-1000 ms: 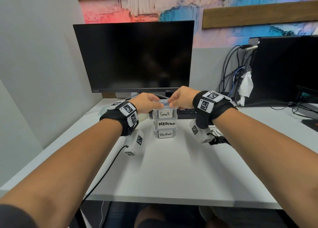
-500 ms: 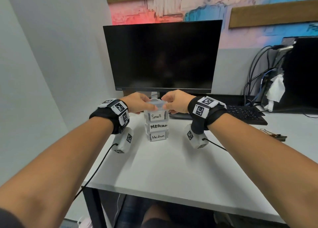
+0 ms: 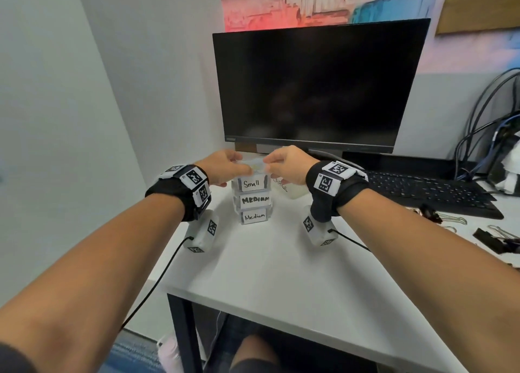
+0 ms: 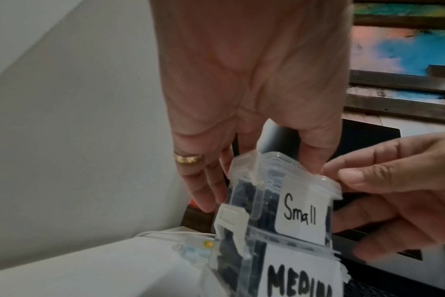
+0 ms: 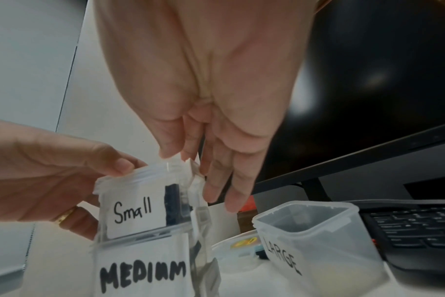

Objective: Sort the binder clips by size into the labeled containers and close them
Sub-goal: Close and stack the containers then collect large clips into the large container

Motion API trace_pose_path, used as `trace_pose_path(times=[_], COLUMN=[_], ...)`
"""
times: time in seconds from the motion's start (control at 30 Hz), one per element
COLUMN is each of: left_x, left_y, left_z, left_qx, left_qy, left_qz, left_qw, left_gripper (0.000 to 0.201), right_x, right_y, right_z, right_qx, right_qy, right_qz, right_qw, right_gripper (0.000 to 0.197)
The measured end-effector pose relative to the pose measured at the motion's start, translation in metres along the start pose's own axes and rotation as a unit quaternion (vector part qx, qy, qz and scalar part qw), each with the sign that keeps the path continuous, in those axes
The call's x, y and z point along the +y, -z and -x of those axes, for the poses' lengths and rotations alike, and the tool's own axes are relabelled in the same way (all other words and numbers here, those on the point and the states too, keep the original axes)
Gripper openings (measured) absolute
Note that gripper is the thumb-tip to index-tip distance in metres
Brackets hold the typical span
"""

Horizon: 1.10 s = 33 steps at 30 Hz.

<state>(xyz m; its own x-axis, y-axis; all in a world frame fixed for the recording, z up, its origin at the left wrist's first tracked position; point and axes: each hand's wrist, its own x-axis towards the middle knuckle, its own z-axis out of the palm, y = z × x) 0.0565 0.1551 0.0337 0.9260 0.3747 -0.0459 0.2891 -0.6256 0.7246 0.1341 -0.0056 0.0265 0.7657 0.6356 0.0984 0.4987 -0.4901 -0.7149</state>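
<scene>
Left hand [image 4: 252, 84] and right hand [image 5: 203, 84], fingers close together, pinching the lid [image 4: 287, 168] of the "Small" box [image 3: 252, 183]. Standing straight up, top of a stack of three boxes [image 3: 253, 201], on the desk [image 3: 281, 274], near the screen [image 3: 318, 88]. Open "Large" box [image 5: 315, 241] just right.

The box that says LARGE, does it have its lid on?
No, the LARGE container stands open-topped with no lid, beside the stacked boxes.

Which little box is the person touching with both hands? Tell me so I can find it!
Find the big black monitor on the white desk. In front of its left end stands a stack of three clear boxes. The Small box is the top one, with the left hand and right hand at its lid; both boxes under it say Medium.
</scene>
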Motion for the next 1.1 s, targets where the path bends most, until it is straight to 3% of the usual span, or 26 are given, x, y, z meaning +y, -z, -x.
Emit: trace_pose_path(times=[0.2, 0.33, 0.57, 0.63, 0.8, 0.97, 1.1], left_x=[-0.013, -0.019, -0.023, -0.024, -0.023, -0.022, -0.020], left_y=[0.010, 0.015, 0.017, 0.016, 0.010, 0.008, 0.005], left_z=[-0.005, -0.010, -0.022, -0.026, -0.034, -0.037, -0.037], left_qx=[0.027, 0.034, 0.038, 0.042, 0.072, 0.096, 0.104], left_qy=[0.012, 0.014, 0.030, 0.034, 0.018, 0.005, -0.008], left_qz=[0.004, 0.000, 0.007, 0.011, 0.029, 0.009, -0.007], left_qw=[1.000, 0.999, 0.999, 0.999, 0.997, 0.995, 0.995], left_gripper=[0.062, 0.061, 0.061, 0.060, 0.055, 0.036, 0.049], right_x=[-0.007, 0.000, 0.023, 0.035, 0.049, 0.050, 0.053], right_y=[-0.014, -0.019, -0.013, -0.014, -0.016, -0.009, -0.001], right_z=[-0.011, -0.025, -0.034, -0.040, -0.048, -0.044, -0.036], right_qx=[-0.023, 0.002, -0.065, -0.070, -0.033, -0.005, -0.010], right_qy=[0.008, -0.051, -0.135, -0.173, -0.148, -0.164, -0.180], right_qz=[0.054, 0.126, 0.370, 0.376, 0.389, 0.371, 0.344], right_qw=[0.998, 0.991, 0.917, 0.908, 0.909, 0.914, 0.922], right_gripper=[0.042, 0.041, 0.036, 0.036, 0.032, 0.030, 0.031])
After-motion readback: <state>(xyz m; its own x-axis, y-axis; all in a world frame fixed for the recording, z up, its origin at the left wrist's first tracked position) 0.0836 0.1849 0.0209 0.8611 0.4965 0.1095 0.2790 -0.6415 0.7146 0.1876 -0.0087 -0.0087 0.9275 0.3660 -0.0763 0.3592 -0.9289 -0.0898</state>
